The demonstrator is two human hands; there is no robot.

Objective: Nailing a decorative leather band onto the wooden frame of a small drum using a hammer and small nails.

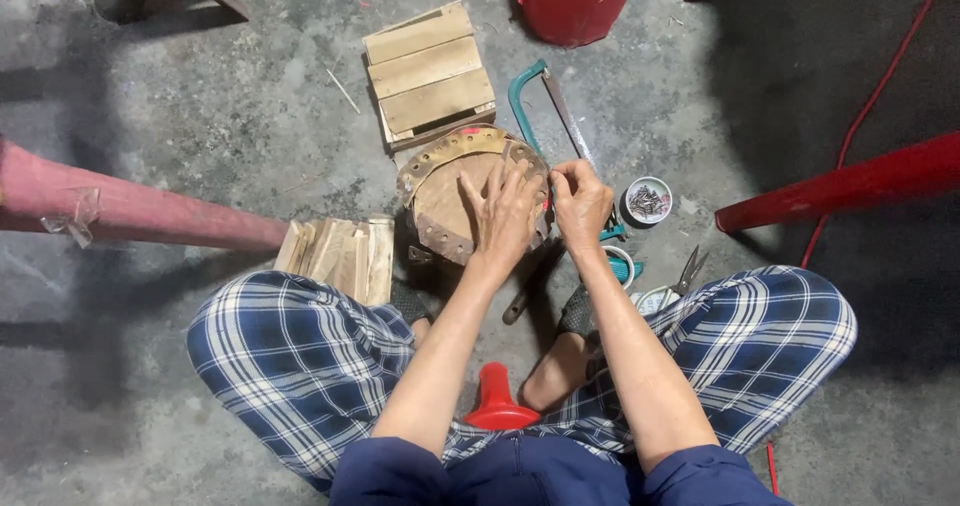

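Pressing on a round wooden disc (455,201) ringed by a perforated metal band (440,154).
The left hand (508,216) is spread flat on it; the right hand (580,204) is pinched narrow at the band's edge.

Single head-worn view, looking steeply down from close above, concrete floor (200,116) filling the far frame, seated person's checked knees near, left and right

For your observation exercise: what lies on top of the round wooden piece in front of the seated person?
A punched metal strip curves along the rim of the round wooden piece. The left hand lies flat on it; the right hand pinches at its edge. Whatever is under the hands is covered.
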